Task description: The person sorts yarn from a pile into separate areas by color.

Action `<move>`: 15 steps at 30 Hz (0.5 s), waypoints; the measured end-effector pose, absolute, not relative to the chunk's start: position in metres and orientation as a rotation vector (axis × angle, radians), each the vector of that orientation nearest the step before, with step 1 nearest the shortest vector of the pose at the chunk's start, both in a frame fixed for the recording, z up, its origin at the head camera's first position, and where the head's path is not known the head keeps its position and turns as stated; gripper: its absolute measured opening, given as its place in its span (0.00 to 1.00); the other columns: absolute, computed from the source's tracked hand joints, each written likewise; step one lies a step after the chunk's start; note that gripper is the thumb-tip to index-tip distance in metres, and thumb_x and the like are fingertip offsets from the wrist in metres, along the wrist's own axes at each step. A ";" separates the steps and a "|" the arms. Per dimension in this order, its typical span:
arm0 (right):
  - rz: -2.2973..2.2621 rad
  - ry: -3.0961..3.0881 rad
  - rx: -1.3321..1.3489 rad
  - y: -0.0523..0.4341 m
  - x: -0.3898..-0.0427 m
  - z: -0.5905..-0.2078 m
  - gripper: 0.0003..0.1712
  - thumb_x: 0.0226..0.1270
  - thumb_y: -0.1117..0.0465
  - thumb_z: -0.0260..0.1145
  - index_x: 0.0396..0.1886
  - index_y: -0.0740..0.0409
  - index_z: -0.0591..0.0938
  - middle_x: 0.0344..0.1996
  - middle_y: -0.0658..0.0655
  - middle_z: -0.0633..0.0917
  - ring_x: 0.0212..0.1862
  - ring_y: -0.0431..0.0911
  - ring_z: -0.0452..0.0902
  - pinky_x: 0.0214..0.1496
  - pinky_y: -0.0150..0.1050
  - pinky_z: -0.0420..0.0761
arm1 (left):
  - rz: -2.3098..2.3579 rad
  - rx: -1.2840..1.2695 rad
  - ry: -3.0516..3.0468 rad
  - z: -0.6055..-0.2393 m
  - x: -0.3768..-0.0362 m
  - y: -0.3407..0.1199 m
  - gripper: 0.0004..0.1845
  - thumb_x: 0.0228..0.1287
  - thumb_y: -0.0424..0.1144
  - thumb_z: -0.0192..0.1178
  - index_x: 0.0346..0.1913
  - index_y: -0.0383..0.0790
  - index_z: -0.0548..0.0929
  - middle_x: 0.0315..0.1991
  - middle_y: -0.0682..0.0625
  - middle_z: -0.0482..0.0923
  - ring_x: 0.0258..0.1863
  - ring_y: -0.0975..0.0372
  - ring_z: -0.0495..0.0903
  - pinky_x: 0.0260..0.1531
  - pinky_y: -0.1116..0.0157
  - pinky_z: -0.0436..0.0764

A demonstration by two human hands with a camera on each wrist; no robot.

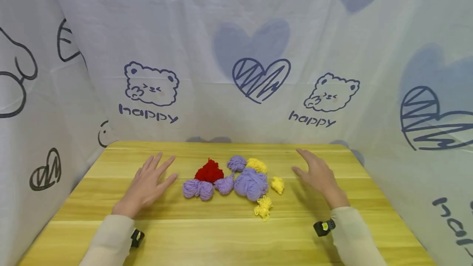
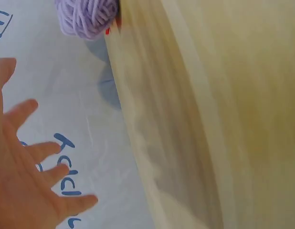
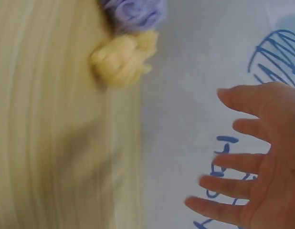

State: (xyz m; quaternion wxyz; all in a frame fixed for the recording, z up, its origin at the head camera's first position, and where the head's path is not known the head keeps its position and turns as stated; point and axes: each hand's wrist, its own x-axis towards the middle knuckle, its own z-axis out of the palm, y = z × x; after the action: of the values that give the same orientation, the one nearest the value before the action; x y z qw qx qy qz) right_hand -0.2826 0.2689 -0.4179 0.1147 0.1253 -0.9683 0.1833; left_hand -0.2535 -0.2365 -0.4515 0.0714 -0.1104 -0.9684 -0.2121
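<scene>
One bench (image 1: 192, 239), wood-grained. On my feed, left hand (image 1: 148, 180): left of the large purple yarn ball (image 1: 251, 185); right hand (image 1: 320, 176): right of it; both sets of fingers (image 3: 240, 162) released and spread. Red bundle (image 1: 209, 172): left of that ball. Smaller purple balls (image 1: 223, 185): behind and left of it. Yellow bundles (image 1: 263, 207), three: behind, right and in front of it.

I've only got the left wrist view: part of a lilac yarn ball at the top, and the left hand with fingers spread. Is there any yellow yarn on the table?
Observer: Yes, the yarn nearest the person is a small looped yellow yarn bundle.
Operator: Anything past the yarn on the right?
Observer: The right hand, holding nothing.
Operator: Which piece is biggest?
Observer: The large round lilac yarn ball, just behind that yellow bundle.
</scene>
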 end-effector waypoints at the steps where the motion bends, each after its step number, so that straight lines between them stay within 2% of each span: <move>1: 0.600 -2.824 0.397 0.267 -0.283 -0.417 0.37 0.74 0.52 0.66 0.77 0.60 0.68 0.73 0.71 0.71 0.70 0.72 0.70 0.67 0.70 0.74 | -0.681 -0.362 -2.895 -0.451 -0.254 -0.236 0.36 0.78 0.63 0.48 0.81 0.53 0.61 0.83 0.34 0.46 0.81 0.33 0.46 0.71 0.25 0.49; 3: 0.722 -2.806 0.450 0.262 -0.285 -0.416 0.38 0.73 0.53 0.68 0.77 0.61 0.68 0.72 0.70 0.73 0.68 0.71 0.72 0.69 0.67 0.73 | -0.757 -0.423 -2.864 -0.451 -0.254 -0.233 0.34 0.78 0.61 0.50 0.80 0.52 0.65 0.83 0.35 0.49 0.80 0.34 0.49 0.70 0.25 0.53; 9: 0.949 -2.822 0.530 0.243 -0.287 -0.413 0.39 0.70 0.52 0.71 0.76 0.58 0.70 0.73 0.67 0.73 0.66 0.72 0.75 0.65 0.65 0.78 | -0.950 -0.566 -2.809 -0.451 -0.255 -0.223 0.28 0.78 0.52 0.56 0.75 0.48 0.72 0.78 0.34 0.61 0.76 0.34 0.59 0.67 0.26 0.62; 15: 1.084 -2.805 0.627 0.225 -0.288 -0.416 0.37 0.67 0.54 0.74 0.73 0.56 0.74 0.72 0.66 0.75 0.65 0.72 0.75 0.59 0.61 0.84 | -1.022 -0.672 -2.737 -0.453 -0.257 -0.216 0.25 0.74 0.42 0.63 0.71 0.43 0.77 0.71 0.36 0.72 0.70 0.36 0.70 0.67 0.32 0.69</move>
State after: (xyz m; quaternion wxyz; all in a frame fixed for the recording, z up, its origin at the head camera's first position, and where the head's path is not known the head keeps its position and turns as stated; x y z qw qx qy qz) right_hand -0.2879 0.2254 -0.4156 0.0350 0.2040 -0.9126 0.3526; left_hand -0.2565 -0.2165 -0.4531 0.0717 -0.2236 -0.9106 -0.3400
